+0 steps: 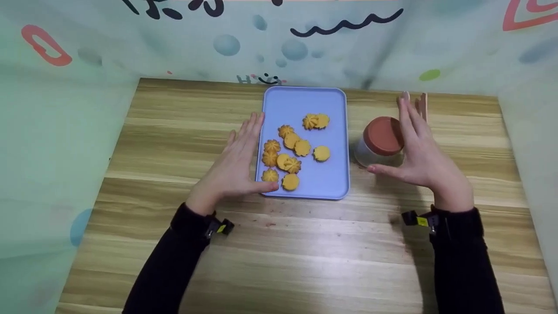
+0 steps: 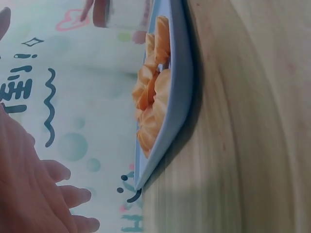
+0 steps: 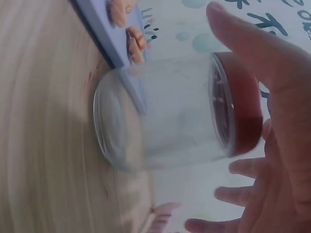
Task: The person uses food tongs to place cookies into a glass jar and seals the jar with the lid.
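Observation:
My left hand [image 1: 237,163] is spread at the left edge of a blue tray [image 1: 305,100], its thumb over the near left corner. Whether it touches the tray I cannot tell. Several golden flower-shaped cookies [image 1: 302,148] lie on the tray, mostly in its left half; the left wrist view shows some piled cookies [image 2: 146,92] beyond the rim. To the tray's right stands a clear jar [image 3: 170,111] with a reddish-brown lid [image 1: 382,136]. My right hand [image 1: 420,157] stands beside this jar, fingers extended and thumb apart, holding nothing. The jar looks empty.
Slim pink pieces [image 1: 423,106], their kind unclear, lie behind the right hand near the back of the wooden table [image 1: 279,261]. A printed cloth [image 1: 261,43] hangs along the back edge, with pale cloth at both sides.

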{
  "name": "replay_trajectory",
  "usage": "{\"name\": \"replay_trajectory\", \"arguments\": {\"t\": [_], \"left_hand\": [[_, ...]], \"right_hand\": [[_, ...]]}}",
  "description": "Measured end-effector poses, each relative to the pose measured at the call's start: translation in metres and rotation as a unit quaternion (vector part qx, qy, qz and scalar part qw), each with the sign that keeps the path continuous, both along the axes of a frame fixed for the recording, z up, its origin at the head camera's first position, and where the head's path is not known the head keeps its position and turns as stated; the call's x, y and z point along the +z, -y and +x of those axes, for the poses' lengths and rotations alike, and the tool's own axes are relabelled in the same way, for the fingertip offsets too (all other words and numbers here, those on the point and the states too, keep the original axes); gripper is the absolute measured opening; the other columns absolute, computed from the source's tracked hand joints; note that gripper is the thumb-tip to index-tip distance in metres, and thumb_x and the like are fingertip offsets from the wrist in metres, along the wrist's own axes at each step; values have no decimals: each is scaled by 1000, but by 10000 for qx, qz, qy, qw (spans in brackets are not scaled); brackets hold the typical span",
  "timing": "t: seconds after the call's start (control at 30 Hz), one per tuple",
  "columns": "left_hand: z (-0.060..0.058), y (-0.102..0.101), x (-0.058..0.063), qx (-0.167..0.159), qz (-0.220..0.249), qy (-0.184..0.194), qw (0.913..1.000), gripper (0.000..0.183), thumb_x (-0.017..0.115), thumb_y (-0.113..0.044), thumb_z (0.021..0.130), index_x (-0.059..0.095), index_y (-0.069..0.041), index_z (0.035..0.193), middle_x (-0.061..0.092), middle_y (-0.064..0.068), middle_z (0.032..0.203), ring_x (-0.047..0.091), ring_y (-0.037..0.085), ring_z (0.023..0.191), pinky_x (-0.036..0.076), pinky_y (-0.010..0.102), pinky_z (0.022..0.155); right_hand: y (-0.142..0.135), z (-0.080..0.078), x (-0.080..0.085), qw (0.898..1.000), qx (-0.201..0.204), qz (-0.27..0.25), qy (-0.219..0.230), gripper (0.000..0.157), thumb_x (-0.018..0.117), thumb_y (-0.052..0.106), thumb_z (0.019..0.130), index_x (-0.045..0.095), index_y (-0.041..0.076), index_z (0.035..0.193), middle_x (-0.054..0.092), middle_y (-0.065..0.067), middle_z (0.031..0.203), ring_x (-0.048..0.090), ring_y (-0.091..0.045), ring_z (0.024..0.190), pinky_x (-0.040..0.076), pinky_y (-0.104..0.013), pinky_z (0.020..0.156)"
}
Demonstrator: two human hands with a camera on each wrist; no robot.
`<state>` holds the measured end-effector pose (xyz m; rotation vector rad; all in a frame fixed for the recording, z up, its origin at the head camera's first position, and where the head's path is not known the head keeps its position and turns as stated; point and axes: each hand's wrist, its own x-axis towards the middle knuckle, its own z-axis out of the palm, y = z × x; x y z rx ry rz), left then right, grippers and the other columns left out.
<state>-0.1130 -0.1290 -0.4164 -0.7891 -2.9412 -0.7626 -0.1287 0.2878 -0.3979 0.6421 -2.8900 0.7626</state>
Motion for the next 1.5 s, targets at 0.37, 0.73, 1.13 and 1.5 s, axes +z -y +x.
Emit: {"name": "replay_trajectory", "arguments": {"t": [0.37, 0.73, 1.13, 1.5], "left_hand": [[-10, -24, -4, -308, 552, -105, 9979, 136, 67, -81, 54, -11, -29, 152, -7, -14, 160, 2, 11, 149, 20, 56, 117], [-8, -42, -5, -317, 1160, -137, 9927, 126, 66, -78, 59, -2, -30, 153, 4, -17, 159, 12, 17, 148, 21, 49, 119], [14, -75, 0, -694, 1281, -240, 9890, 131, 71, -75, 56, -1, -26, 153, 4, -13, 160, 8, 7, 148, 21, 45, 120], [41, -99, 12, -558, 2707, 243, 9607, 140, 85, -56, 55, -8, -20, 152, 4, -8, 161, 19, 9, 145, 29, 44, 116]], "right_hand": [[10, -10, 3, 9933, -558, -330, 959, 102, 86, 52, 58, 31, 40, 143, 51, -14, 130, 53, -31, 110, 44, -52, 88], [19, -12, 12, 9982, -393, -306, 334, 96, 91, 46, 52, 44, 16, 131, 57, -12, 121, 55, -30, 110, 43, -50, 94], [63, 13, 56, 9979, -386, -310, -414, 92, 83, 59, 55, 48, 15, 128, 62, -7, 113, 53, -35, 120, 9, -40, 121], [112, 43, 74, 9982, -330, -333, -385, 96, 74, 71, 56, 45, 18, 131, 59, -2, 112, 60, -18, 89, 54, -37, 70]]}}
